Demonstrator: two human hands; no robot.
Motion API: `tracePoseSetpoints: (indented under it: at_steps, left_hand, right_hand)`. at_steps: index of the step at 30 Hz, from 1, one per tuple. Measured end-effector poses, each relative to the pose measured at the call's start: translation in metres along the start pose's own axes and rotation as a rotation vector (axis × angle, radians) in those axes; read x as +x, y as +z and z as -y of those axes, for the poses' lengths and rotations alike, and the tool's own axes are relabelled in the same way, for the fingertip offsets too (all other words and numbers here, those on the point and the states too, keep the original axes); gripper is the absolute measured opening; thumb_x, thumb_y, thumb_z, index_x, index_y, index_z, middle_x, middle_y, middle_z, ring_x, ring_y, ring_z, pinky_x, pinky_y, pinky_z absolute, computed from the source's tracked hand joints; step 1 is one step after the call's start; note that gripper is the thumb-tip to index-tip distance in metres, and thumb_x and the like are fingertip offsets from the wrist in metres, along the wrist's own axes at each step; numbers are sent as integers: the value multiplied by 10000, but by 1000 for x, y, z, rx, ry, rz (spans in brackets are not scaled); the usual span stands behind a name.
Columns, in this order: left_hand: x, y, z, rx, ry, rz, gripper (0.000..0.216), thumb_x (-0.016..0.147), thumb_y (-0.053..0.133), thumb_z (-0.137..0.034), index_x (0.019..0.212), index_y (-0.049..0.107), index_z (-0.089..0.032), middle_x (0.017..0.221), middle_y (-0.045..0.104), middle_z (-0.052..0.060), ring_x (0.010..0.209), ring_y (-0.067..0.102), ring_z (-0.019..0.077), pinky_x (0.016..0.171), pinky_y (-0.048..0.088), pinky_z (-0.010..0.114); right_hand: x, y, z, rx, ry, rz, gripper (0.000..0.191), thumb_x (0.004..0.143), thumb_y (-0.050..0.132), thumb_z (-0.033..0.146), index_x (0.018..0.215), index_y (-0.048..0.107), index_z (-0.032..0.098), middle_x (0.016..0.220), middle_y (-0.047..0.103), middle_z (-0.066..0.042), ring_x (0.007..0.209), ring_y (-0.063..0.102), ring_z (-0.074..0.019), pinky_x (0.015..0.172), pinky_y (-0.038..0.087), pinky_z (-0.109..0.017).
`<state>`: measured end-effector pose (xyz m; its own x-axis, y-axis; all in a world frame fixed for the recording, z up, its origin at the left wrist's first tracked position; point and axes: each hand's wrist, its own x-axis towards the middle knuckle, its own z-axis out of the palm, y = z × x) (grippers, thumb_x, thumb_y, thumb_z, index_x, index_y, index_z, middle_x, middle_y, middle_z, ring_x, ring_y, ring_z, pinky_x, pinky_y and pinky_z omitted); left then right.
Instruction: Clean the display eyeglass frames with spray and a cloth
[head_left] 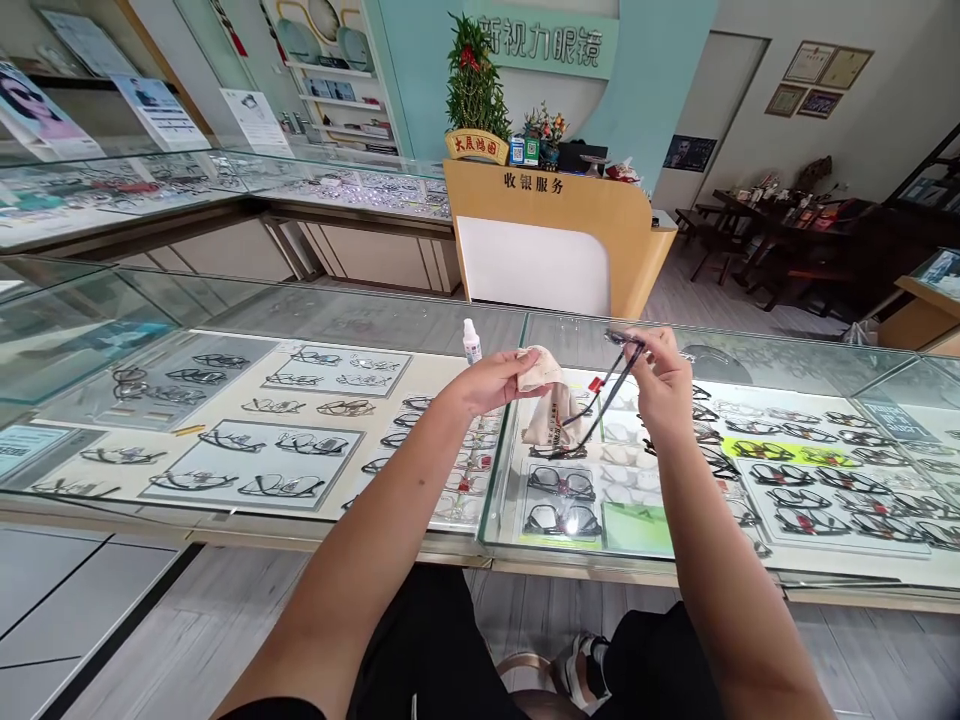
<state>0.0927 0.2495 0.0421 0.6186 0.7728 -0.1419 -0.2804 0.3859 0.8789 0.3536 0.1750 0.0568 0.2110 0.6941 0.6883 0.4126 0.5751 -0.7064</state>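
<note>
In the head view, my left hand (499, 382) pinches a cream-coloured cleaning cloth (541, 372), whose lower part with dark print hangs down over the glass counter. My right hand (661, 375) is closed on a pair of dark-framed glasses (616, 385) by the front end, lifted above the counter. The temples of the glasses point down and to the left, and a small red tag (595, 384) hangs at them. The temple tips reach to the hanging cloth; whether they touch it I cannot tell. A white spray bottle (471, 342) stands upright just behind my left hand.
Below my hands runs a glass display counter (487, 500) with many glasses on white cards inside. Behind it is a wooden cashier desk (555, 200) with a plant (478, 85) on top. More glass cases (337, 190) line the left. Dark wooden furniture (787, 235) stands back right.
</note>
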Motion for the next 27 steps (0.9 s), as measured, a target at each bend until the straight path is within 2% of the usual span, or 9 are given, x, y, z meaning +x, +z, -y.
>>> tracePoseSetpoints:
  at_steps: [2, 5, 9, 15, 19, 23, 27]
  left_hand:
    - [-3, -3, -3, -1, -16, 35, 250, 956, 799, -376, 994, 759, -132, 1012, 789, 90, 965, 769, 174, 997, 646, 338]
    - [-6, -6, -5, 23, -67, 98, 283, 950, 799, -406, 1029, 768, -136, 1037, 793, 100, 951, 769, 183, 959, 660, 340]
    - [-9, -6, -5, 75, -114, 206, 388, 908, 827, -506, 1067, 782, -154, 1028, 802, 111, 922, 773, 202, 893, 670, 359]
    - [-16, -15, -7, 126, -69, 305, 511, 851, 840, -610, 1080, 784, -156, 994, 803, 143, 942, 797, 299, 815, 662, 438]
    - [-19, -21, -7, 152, -51, 349, 591, 804, 857, -656, 1052, 792, -124, 889, 794, 157, 967, 800, 355, 841, 643, 462]
    - [-20, -22, -6, 158, -79, 330, 552, 788, 885, -633, 960, 796, -116, 884, 796, 148, 924, 792, 317, 845, 627, 428]
    - [-23, -13, -6, 129, -117, 303, 484, 753, 937, -575, 891, 787, -137, 897, 799, 121, 846, 762, 237, 810, 612, 359]
  right_hand:
    - [-2, -1, 8, -158, -106, 26, 218, 1026, 666, 412, 1133, 842, 341, 1044, 606, -61, 1081, 567, -275, 1037, 444, -509]
    - [-6, 3, 18, -352, -232, 78, 233, 1059, 617, 355, 1092, 847, 367, 1269, 623, -79, 1288, 525, -324, 1131, 376, -577]
    - [-10, 7, 28, -470, -354, 138, 270, 1066, 592, 316, 1083, 847, 404, 1525, 561, -33, 1408, 465, -352, 1172, 339, -606]
    - [-10, -6, 45, -482, -375, 72, 320, 1073, 554, 321, 1149, 841, 443, 1567, 529, -14, 1434, 465, -395, 1154, 358, -653]
    - [-10, -12, 51, -526, -402, 41, 322, 1075, 549, 314, 1142, 852, 399, 1566, 524, -42, 1447, 442, -423, 1145, 365, -682]
    - [-15, -6, 49, -582, -472, 162, 281, 1042, 617, 263, 1040, 853, 415, 1618, 500, 21, 1501, 383, -410, 1183, 350, -669]
    - [-23, 3, 48, -643, -528, 261, 336, 1022, 639, 169, 1086, 830, 439, 1662, 495, 61, 1529, 358, -385, 1158, 373, -610]
